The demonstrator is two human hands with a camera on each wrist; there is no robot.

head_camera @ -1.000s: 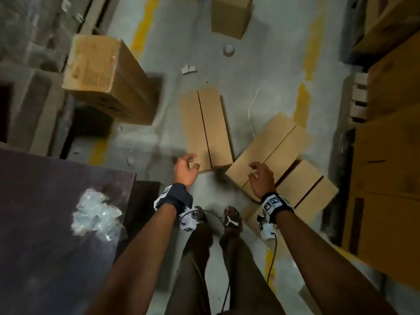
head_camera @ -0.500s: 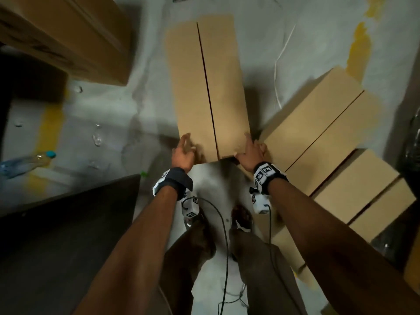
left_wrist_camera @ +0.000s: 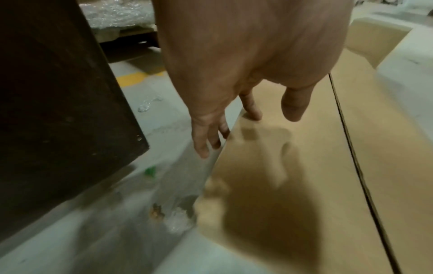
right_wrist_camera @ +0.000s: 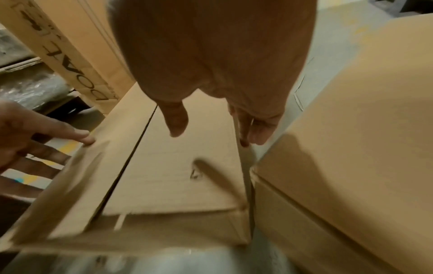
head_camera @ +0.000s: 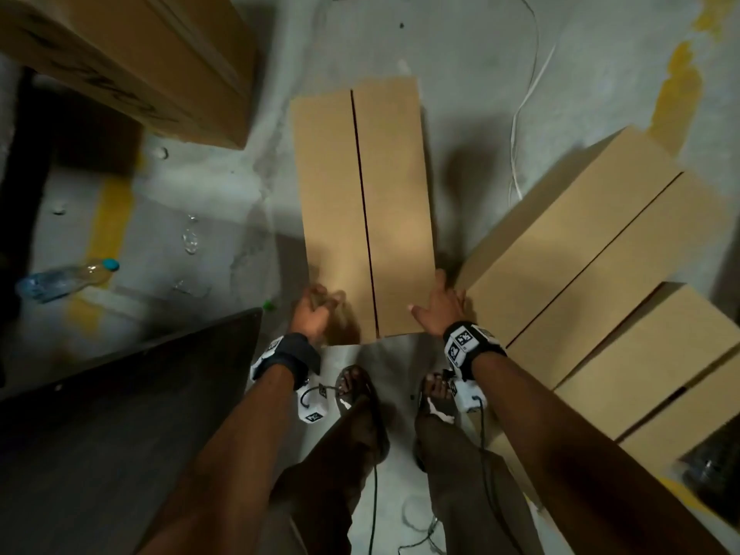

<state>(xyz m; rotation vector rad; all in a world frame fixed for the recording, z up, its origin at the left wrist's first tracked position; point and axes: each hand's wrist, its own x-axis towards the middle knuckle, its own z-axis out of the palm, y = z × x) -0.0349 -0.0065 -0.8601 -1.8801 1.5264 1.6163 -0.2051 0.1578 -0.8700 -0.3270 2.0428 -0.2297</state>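
A long brown cardboard box [head_camera: 360,194] with a dark seam down its top lies on the grey floor in front of my feet. My left hand [head_camera: 314,314] is at its near left corner. In the left wrist view the left hand [left_wrist_camera: 234,83] has its fingers [left_wrist_camera: 206,140] running down the box's [left_wrist_camera: 304,166] left side and its thumb over the top. My right hand [head_camera: 438,306] is at the near right corner. Its fingers [right_wrist_camera: 255,133] reach down the gap between this box [right_wrist_camera: 175,166] and the neighbouring one, and its thumb hangs over the top. Neither hand curls round anything.
Several similar boxes [head_camera: 580,254] lie slanted against the right side. A large printed carton [head_camera: 140,54] stands at the upper left, and a dark board [head_camera: 120,414] at the lower left. A plastic bottle [head_camera: 68,278] and a white cord [head_camera: 520,114] lie on the floor.
My view has dropped closer to the floor. Both hands have come down onto the near end of the middle box. The right hand crossed over from the slanted box.
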